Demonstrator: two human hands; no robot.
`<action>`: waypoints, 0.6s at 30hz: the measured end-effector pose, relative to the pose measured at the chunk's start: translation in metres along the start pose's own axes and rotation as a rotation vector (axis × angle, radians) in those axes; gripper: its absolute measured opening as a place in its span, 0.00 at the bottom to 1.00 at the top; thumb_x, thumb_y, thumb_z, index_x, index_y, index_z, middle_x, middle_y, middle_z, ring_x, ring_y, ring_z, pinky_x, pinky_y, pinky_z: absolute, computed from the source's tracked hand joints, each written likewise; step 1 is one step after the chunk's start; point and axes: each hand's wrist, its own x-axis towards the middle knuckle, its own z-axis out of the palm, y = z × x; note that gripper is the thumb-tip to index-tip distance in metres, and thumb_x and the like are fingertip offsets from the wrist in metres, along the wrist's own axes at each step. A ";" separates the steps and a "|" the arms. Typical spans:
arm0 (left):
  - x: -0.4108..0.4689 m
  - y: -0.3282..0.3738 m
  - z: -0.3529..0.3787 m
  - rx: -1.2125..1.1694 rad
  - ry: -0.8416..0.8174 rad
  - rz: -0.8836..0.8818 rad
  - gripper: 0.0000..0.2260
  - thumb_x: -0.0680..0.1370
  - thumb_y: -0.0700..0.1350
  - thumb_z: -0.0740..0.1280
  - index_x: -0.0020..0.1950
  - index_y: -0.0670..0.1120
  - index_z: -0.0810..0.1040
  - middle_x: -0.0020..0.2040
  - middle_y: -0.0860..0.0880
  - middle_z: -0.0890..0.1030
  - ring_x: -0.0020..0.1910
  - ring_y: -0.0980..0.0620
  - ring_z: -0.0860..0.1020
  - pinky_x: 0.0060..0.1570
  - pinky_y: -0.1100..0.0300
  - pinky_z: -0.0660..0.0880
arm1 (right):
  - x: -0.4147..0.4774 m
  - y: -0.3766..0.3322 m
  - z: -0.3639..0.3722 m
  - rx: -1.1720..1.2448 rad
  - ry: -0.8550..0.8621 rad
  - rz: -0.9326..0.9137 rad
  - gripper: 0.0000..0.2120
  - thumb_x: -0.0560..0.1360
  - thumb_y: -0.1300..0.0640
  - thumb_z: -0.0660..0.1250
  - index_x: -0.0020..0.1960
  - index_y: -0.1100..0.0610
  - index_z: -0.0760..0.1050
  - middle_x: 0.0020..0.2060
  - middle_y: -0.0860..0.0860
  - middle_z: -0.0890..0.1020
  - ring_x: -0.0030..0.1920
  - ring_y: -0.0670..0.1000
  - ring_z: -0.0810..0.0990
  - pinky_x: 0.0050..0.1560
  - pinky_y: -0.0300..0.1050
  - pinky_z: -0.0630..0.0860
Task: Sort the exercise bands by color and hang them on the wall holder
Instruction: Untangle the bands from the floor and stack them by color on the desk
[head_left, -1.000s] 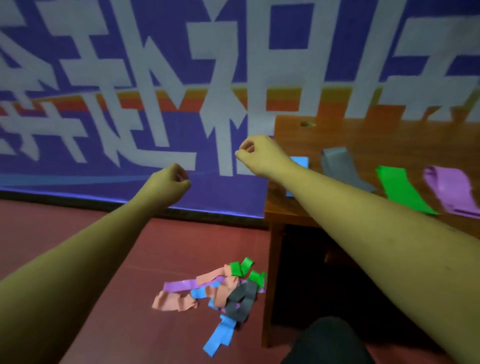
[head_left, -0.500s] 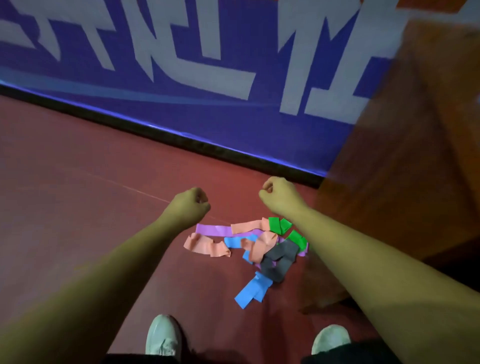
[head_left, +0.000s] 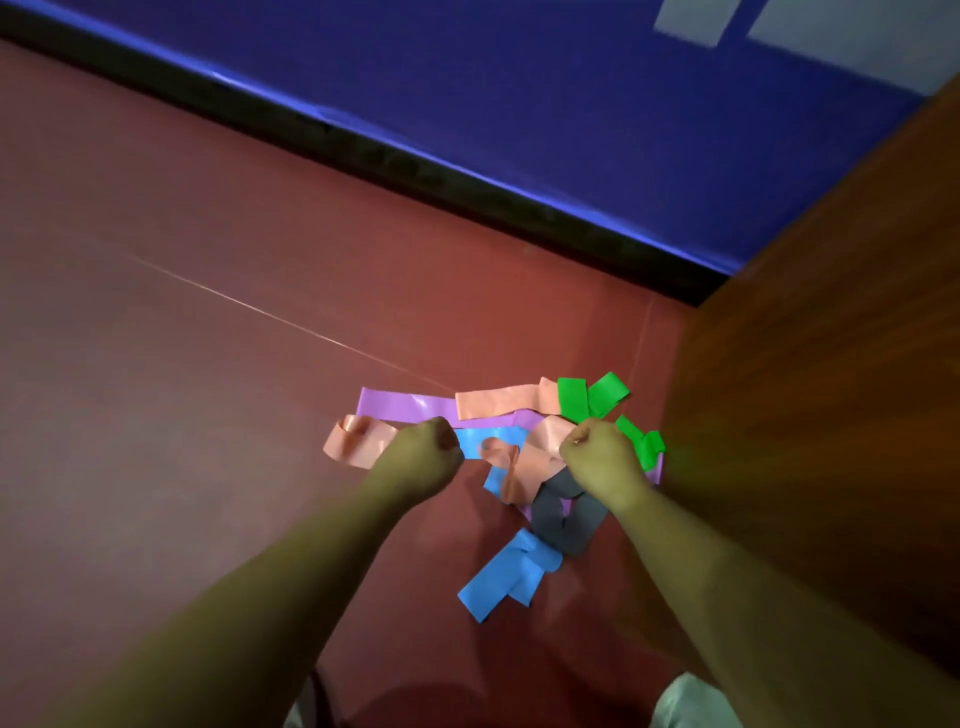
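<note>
A tangled pile of exercise bands lies on the red floor: a purple band (head_left: 410, 406), peach bands (head_left: 498, 401), green bands (head_left: 592, 396), a grey band (head_left: 563, 517) and a blue band (head_left: 511, 574). My left hand (head_left: 423, 457) is a closed fist over the pile's left part, beside a curled peach band (head_left: 353, 441). My right hand (head_left: 602, 462) is a closed fist over the pile's right part, next to the green bands. Neither fist visibly holds a band. The wall holder is out of view.
A brown wooden bench (head_left: 821, 364) rises at the right, close to the pile. A blue wall banner (head_left: 519, 93) with a black base strip (head_left: 415, 171) runs across the top. My shoes (head_left: 691, 701) show at the bottom edge.
The view tilted down from the wall and bench top to the floor. Both fists have dropped from chest height to just over the band pile.
</note>
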 end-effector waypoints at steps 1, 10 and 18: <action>0.011 -0.006 0.012 -0.013 -0.012 0.001 0.08 0.77 0.43 0.61 0.48 0.41 0.78 0.48 0.46 0.82 0.50 0.45 0.79 0.48 0.55 0.73 | 0.008 0.007 0.012 -0.010 -0.020 0.015 0.11 0.74 0.62 0.65 0.52 0.66 0.79 0.51 0.64 0.82 0.55 0.62 0.78 0.49 0.49 0.71; 0.075 -0.008 0.094 -0.252 -0.136 -0.067 0.05 0.75 0.42 0.67 0.40 0.43 0.74 0.48 0.44 0.79 0.50 0.46 0.78 0.40 0.62 0.65 | 0.068 0.050 0.089 0.003 -0.111 0.072 0.25 0.74 0.62 0.66 0.70 0.60 0.68 0.61 0.62 0.78 0.60 0.61 0.77 0.61 0.50 0.74; 0.084 -0.005 0.139 -0.551 -0.194 -0.104 0.07 0.67 0.43 0.68 0.42 0.49 0.72 0.41 0.46 0.80 0.44 0.49 0.77 0.40 0.64 0.72 | 0.077 0.061 0.108 0.083 -0.055 0.029 0.07 0.72 0.68 0.66 0.38 0.59 0.79 0.39 0.62 0.83 0.45 0.63 0.81 0.46 0.53 0.76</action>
